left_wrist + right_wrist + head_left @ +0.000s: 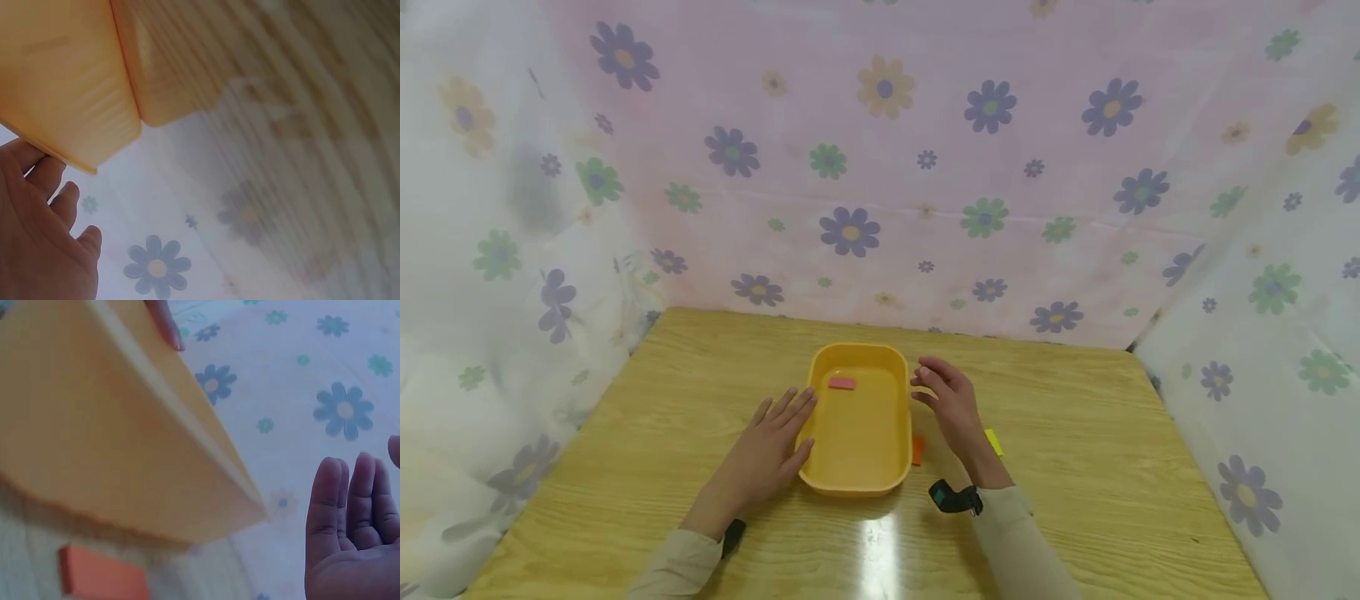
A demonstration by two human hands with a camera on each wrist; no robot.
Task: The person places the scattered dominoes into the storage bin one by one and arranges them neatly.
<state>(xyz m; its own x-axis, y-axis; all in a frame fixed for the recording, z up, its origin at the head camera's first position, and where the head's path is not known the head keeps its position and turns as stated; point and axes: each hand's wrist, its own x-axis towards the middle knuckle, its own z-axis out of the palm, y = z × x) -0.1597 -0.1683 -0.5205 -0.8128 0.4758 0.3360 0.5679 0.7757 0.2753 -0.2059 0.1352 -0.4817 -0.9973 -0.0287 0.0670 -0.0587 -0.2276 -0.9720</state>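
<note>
A yellow plastic tub (861,442) stands on the table, with a small pink block (842,383) lying inside near its far left part. My left hand (767,454) touches the tub's left rim, its fingers straight; in the left wrist view the fingertips meet the rim's underside. Just right of the tub, my right hand (951,404) hovers with bent fingers and nothing between them, also visible in the right wrist view. An orange block (103,573) lies on the table close against the tub's right side. Partly behind my right wrist is a yellow block (994,442).
The wooden table (1120,467) extends to both sides of the tub. A flowered curtain (880,167) hangs behind the table and along its left and right sides. Dark straps with wrist cameras (955,497) sit at my wrists.
</note>
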